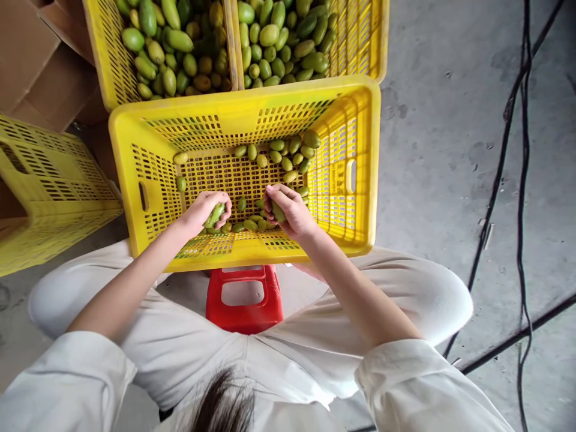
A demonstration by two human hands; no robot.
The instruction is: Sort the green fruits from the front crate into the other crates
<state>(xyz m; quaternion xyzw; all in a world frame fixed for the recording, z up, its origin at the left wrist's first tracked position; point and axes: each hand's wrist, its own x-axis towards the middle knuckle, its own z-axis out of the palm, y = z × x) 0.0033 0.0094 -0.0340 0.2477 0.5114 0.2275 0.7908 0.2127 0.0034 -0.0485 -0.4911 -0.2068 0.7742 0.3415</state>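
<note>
Handling apparently unfinished, completed share unclear: fruit [215, 215] enclosed in curled left hand [207, 209] and curled right hand [290, 211], inside the near edge of the crate [238, 123], with loose fruit [287, 164] left along that edge and toward the far right corner.

Crate [238, 122]: semi-gloss perforated plastic. Fruit [311, 139] in it: smooth, satin. Floor [432, 156] right of it: matt concrete. My side of it: glossy plastic stool [245, 315], my 2 matt cloth sleeves [409, 378].
</note>
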